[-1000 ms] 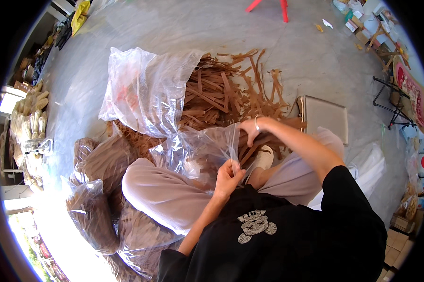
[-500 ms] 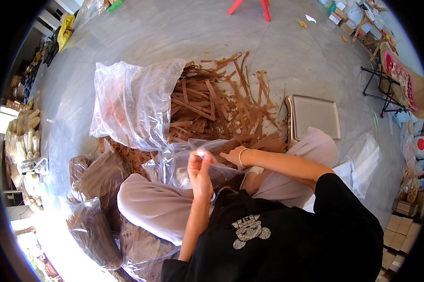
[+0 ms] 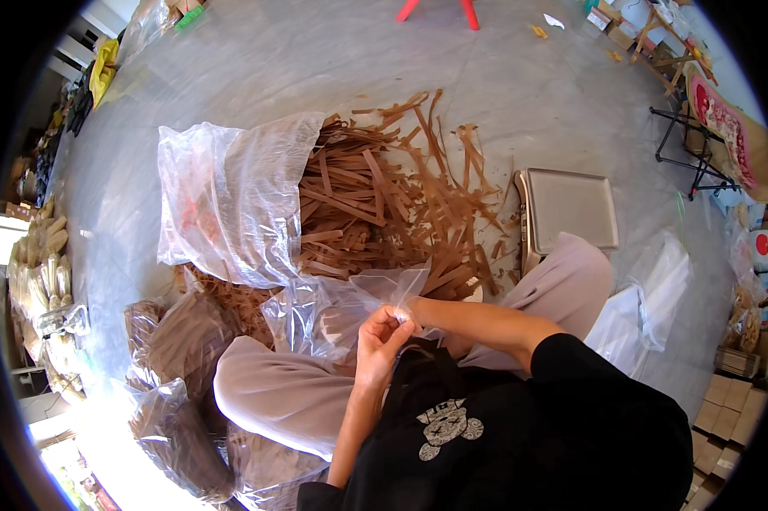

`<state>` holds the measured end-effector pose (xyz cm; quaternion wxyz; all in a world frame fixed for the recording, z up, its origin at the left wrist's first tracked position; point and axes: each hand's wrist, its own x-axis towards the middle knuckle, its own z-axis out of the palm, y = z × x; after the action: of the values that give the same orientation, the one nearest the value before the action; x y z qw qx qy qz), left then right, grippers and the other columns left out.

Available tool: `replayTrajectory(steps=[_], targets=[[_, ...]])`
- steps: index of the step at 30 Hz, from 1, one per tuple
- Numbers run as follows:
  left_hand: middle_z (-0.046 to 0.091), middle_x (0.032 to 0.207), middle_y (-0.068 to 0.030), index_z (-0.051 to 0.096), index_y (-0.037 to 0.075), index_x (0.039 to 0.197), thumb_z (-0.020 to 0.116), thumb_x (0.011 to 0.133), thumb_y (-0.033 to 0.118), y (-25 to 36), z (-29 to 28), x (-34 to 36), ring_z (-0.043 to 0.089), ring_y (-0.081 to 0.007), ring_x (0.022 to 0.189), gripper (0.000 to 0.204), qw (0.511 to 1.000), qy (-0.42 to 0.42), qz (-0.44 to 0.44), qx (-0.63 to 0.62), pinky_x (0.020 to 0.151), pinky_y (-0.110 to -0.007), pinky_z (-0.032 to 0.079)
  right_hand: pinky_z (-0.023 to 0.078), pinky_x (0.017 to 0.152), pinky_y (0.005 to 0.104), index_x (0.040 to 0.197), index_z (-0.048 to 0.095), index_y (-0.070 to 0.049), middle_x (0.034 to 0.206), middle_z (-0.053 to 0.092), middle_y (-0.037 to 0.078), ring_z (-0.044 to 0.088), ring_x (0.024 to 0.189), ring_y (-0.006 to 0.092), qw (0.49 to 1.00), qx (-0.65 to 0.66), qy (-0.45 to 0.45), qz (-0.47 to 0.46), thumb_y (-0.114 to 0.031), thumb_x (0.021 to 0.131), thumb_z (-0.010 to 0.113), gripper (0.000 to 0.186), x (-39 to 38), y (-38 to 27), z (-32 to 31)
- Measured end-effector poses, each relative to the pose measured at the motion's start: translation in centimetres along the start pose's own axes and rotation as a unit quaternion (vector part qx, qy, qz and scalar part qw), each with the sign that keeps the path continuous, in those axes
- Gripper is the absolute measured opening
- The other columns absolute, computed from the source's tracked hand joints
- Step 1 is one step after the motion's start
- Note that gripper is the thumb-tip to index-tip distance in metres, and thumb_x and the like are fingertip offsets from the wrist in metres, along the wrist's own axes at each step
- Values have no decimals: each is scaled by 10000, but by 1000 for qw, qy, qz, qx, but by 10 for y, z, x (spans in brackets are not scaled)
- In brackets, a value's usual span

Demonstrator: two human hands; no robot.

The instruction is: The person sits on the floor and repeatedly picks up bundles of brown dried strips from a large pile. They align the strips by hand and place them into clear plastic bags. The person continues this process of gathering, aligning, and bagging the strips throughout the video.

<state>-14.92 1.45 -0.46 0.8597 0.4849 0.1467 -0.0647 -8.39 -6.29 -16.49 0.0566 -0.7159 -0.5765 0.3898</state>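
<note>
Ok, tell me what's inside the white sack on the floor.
Brown strips spill from the open mouth of the white sack; its cloudy plastic hides whatever lies deeper.

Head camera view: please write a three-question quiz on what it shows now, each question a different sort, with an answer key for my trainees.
1. Fill in the colour: ______ strips spill from the mouth of the white sack.
2. True or false: the metal tray lies to the right of the white sack.
3. Choose one. The left hand is pinching:
A) the metal tray
B) a clear bag
C) a red stool leg

Key:
1. Brown.
2. True; the strips lie between them.
3. B; thin clear plastic shows at the thumb and fingertips.
</note>
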Motion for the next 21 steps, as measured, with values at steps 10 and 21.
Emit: replayTrajectory(steps=[10,21], targets=[[623,665,-64,599,-5,702,623,800,20,12,-16,6,578,-114,618,104,991,-19,-99,87,622,-236,453,263,1055,426,1351,343,-83,1389,295,216,205,1324,383,997,-11,64,-51,-323,721,661,746,13,13,11],[587,528,-26,630,-9,580,623,857,185,10,-50,33,492,-48,476,338,924,-85,-253,273,471,-208,376,493,743,384,985,592,-22,932,613,166,601,818,294,987,26,24,160,-247,714,682,364,-36,162,-155]])
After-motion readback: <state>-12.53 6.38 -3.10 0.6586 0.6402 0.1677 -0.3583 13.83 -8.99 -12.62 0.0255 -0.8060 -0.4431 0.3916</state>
